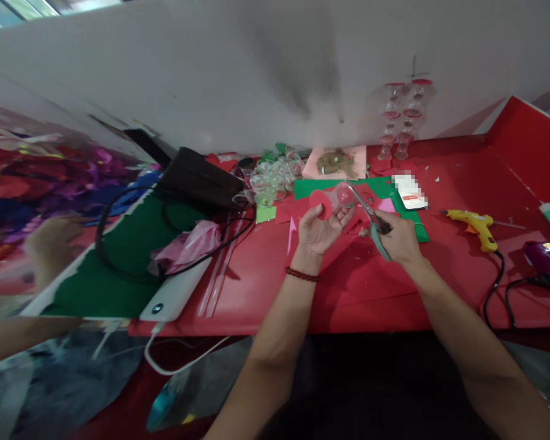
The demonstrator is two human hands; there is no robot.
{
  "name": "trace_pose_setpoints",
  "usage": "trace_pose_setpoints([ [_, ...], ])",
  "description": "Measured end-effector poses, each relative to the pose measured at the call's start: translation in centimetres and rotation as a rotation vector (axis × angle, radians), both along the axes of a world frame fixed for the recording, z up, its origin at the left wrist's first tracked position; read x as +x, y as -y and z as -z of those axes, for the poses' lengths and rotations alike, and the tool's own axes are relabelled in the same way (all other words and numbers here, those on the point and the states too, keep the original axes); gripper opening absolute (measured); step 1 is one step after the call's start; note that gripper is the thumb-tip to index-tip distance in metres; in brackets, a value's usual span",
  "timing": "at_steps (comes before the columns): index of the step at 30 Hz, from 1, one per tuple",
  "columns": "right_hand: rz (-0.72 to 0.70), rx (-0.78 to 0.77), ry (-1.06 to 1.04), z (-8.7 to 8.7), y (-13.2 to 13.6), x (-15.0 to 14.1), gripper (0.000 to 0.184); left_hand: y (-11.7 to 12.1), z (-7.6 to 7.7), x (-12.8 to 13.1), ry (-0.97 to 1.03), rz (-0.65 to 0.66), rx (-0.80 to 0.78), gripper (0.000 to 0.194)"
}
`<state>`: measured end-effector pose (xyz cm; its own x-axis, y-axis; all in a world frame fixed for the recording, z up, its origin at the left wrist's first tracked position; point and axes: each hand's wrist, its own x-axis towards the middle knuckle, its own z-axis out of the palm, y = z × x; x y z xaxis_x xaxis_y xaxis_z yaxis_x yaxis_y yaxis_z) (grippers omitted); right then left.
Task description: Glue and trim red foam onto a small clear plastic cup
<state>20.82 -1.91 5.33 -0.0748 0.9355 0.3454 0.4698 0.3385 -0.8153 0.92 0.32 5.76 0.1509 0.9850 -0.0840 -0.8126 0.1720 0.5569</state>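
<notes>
My left hand (319, 231), a beaded bracelet at its wrist, is closed around a clear plastic cup piece (332, 197) with a flat pink-red disc on one end. The piece lies tilted, its other round end toward the right. In my right hand (398, 237) is a pair of scissors (365, 206) with green handles. Their metal blades reach up to the rim of the cup piece; whether they touch it I cannot tell. Beneath both hands lie red sheets (348, 275) and a green sheet (421, 231), with small red scraps on them.
Clear cups (275, 177) are heaped at the back, beside a pink sheet (309, 165) with brown material. Stacked cup pieces (396, 116) stand against the wall. A phone (409, 190), a yellow glue gun (479, 226) and a white power bank (176, 293) lie around. Another person's hand (52, 244) is at left.
</notes>
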Motion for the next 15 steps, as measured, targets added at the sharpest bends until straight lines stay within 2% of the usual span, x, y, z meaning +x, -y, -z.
trace_pose_setpoints([
  [6, -0.025, -0.04, -0.019, 0.0, -0.2, 0.4, 0.044, -0.5, 0.4, -1.0, -0.038, 0.024, 0.001, 0.007],
  [15, -0.063, -0.075, -0.034, 0.5, -0.5, 0.6, 0.042, -0.4, -0.3, -1.4, -0.078, 0.019, 0.013, 0.004],
])
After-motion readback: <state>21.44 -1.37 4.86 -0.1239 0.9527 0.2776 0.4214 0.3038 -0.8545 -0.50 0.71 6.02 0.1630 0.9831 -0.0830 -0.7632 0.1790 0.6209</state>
